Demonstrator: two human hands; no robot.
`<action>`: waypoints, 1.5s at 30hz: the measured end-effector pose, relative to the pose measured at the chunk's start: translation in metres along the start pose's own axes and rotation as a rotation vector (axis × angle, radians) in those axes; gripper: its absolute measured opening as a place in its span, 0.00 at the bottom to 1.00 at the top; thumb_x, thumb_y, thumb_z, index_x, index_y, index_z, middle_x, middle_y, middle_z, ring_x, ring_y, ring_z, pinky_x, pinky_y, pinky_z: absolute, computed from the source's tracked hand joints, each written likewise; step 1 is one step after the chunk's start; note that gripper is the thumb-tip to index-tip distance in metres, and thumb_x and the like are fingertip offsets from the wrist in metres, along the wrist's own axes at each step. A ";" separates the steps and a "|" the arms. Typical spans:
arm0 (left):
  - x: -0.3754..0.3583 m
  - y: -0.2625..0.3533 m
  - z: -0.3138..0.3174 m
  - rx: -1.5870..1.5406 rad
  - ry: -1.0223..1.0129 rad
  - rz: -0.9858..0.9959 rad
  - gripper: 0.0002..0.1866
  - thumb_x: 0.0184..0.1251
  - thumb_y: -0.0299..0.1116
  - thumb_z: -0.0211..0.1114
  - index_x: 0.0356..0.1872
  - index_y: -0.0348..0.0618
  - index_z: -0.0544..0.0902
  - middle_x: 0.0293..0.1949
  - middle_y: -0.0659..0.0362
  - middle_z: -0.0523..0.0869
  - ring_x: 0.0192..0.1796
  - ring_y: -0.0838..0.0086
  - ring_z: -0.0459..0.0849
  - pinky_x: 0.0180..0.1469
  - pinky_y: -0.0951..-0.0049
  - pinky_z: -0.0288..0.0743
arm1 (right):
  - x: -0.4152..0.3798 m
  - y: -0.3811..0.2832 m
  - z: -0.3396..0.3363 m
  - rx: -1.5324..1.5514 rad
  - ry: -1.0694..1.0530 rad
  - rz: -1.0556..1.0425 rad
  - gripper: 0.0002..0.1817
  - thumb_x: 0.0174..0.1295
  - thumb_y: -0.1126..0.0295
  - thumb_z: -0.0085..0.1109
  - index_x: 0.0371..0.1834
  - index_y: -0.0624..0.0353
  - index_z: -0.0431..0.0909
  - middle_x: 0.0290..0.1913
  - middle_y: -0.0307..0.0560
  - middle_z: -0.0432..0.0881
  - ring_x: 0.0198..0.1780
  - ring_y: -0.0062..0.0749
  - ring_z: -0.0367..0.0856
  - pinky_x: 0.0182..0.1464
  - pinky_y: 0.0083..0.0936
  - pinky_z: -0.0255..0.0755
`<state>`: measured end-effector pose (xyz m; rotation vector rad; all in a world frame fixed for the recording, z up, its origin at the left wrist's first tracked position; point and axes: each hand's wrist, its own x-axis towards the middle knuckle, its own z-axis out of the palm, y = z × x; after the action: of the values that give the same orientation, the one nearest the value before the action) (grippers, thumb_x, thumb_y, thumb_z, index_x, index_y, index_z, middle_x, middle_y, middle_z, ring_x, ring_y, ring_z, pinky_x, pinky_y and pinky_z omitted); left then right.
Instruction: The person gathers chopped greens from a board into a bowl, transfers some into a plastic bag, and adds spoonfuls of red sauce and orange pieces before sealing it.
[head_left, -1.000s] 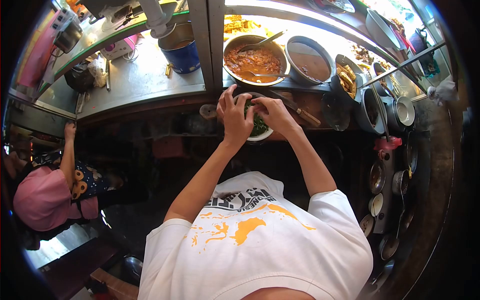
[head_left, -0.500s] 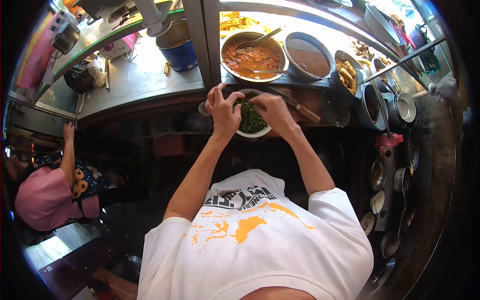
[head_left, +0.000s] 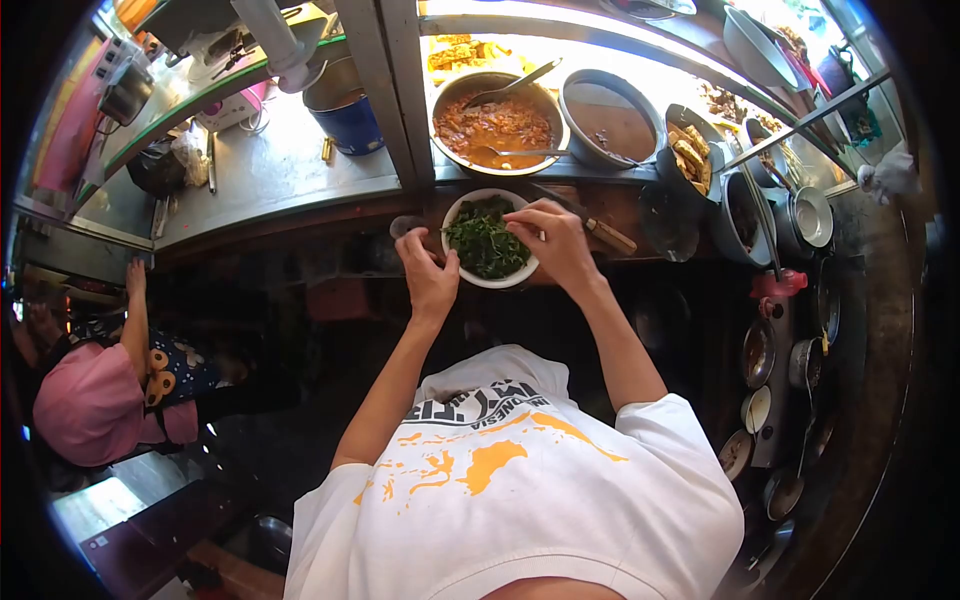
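Note:
A white bowl point(head_left: 449, 212) of chopped leafy greens point(head_left: 488, 243) stands on the wooden ledge in front of me. At the bowl's left rim is my left hand point(head_left: 431, 287), its fingers curved and apart with nothing in them; the thumb is close to the rim. My right hand point(head_left: 556, 245) reaches over the right side of the bowl, fingertips pinched together at the greens. How much they grip is partly hidden. Behind the right hand lies a knife with a wooden handle point(head_left: 612, 237). A small round greyish container point(head_left: 407, 226) sits just beyond my left fingers.
Behind the bowl stand a pot of red stew point(head_left: 497, 125) with spoons and a pot of brown sauce point(head_left: 612, 115). Fried pieces point(head_left: 690, 155) fill a bowl at right. A blue pot point(head_left: 345, 108) stands at back left. A person in pink point(head_left: 90, 400) is at far left.
My left hand has drawn back from over the bowl to its left rim, lower and leftward. My right hand has shifted slightly, still at the greens. The view has tilted a little.

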<state>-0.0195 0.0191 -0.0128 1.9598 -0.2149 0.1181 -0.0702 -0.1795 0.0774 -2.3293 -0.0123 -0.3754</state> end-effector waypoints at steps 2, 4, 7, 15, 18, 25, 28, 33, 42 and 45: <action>-0.005 -0.004 0.002 -0.109 -0.104 -0.210 0.24 0.55 0.23 0.67 0.54 0.37 0.70 0.48 0.49 0.73 0.45 0.63 0.80 0.44 0.59 0.80 | 0.001 0.015 -0.014 0.034 0.054 0.054 0.11 0.59 0.75 0.65 0.45 0.60 0.86 0.39 0.47 0.85 0.40 0.32 0.84 0.43 0.24 0.76; -0.008 -0.006 0.005 -0.373 -0.197 -0.367 0.21 0.60 0.22 0.62 0.55 0.36 0.70 0.48 0.52 0.75 0.43 0.67 0.83 0.40 0.66 0.86 | 0.002 0.023 -0.025 0.070 0.104 0.089 0.11 0.59 0.77 0.64 0.44 0.60 0.86 0.37 0.46 0.84 0.39 0.31 0.84 0.43 0.24 0.76; -0.007 0.005 0.005 -0.526 -0.266 -0.485 0.21 0.62 0.19 0.57 0.57 0.36 0.70 0.49 0.53 0.77 0.45 0.68 0.85 0.42 0.65 0.89 | 0.004 0.030 -0.026 0.052 0.061 0.115 0.11 0.59 0.80 0.61 0.43 0.60 0.86 0.39 0.48 0.84 0.41 0.33 0.84 0.45 0.27 0.76; -0.009 0.007 0.005 -0.680 -0.308 -0.537 0.26 0.59 0.16 0.55 0.61 0.37 0.70 0.50 0.54 0.80 0.49 0.67 0.85 0.45 0.62 0.89 | 0.025 0.017 0.017 -0.045 0.037 -0.146 0.09 0.49 0.85 0.57 0.30 0.60 0.82 0.35 0.46 0.77 0.44 0.44 0.76 0.48 0.35 0.73; -0.012 0.010 0.008 -0.669 -0.267 -0.504 0.26 0.58 0.16 0.56 0.61 0.38 0.71 0.49 0.54 0.80 0.48 0.69 0.85 0.43 0.64 0.89 | 0.028 0.010 0.018 -0.080 0.021 -0.277 0.07 0.43 0.84 0.58 0.21 0.57 0.74 0.31 0.44 0.75 0.39 0.41 0.75 0.43 0.33 0.72; -0.022 0.015 0.005 -0.668 -0.220 -0.508 0.26 0.57 0.16 0.57 0.60 0.39 0.73 0.45 0.56 0.80 0.44 0.72 0.84 0.39 0.68 0.89 | 0.015 0.017 0.023 -0.098 0.044 -0.221 0.04 0.45 0.81 0.59 0.21 0.60 0.76 0.25 0.45 0.77 0.32 0.42 0.76 0.39 0.34 0.72; -0.022 0.020 0.008 -0.663 -0.210 -0.512 0.26 0.57 0.15 0.57 0.60 0.39 0.73 0.45 0.56 0.80 0.45 0.72 0.84 0.40 0.68 0.89 | 0.012 0.012 0.012 -0.003 -0.042 -0.163 0.05 0.54 0.77 0.64 0.33 0.59 0.85 0.31 0.46 0.82 0.37 0.42 0.79 0.44 0.33 0.74; -0.029 0.017 0.003 -0.664 -0.168 -0.508 0.26 0.58 0.15 0.57 0.61 0.40 0.73 0.46 0.55 0.80 0.45 0.72 0.84 0.40 0.68 0.89 | 0.002 0.023 -0.026 0.074 -0.033 -0.053 0.13 0.56 0.75 0.67 0.45 0.57 0.86 0.44 0.49 0.85 0.49 0.43 0.82 0.53 0.31 0.75; -0.033 0.022 -0.036 -0.646 -0.068 -0.589 0.24 0.58 0.15 0.54 0.59 0.37 0.74 0.46 0.55 0.82 0.43 0.70 0.87 0.40 0.67 0.90 | -0.032 0.147 -0.054 -0.476 -0.178 0.175 0.22 0.49 0.76 0.66 0.50 0.60 0.77 0.50 0.48 0.77 0.53 0.47 0.75 0.57 0.42 0.70; -0.036 0.018 -0.042 -0.636 -0.061 -0.587 0.24 0.58 0.15 0.55 0.59 0.37 0.74 0.47 0.55 0.81 0.43 0.71 0.87 0.40 0.67 0.90 | -0.034 0.146 -0.053 -0.340 -0.161 0.150 0.20 0.50 0.76 0.65 0.49 0.60 0.77 0.49 0.48 0.77 0.54 0.48 0.75 0.57 0.43 0.70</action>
<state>-0.0575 0.0541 0.0133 1.3226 0.2640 -0.3559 -0.0992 -0.3162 0.0016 -2.6702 0.1588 -0.1200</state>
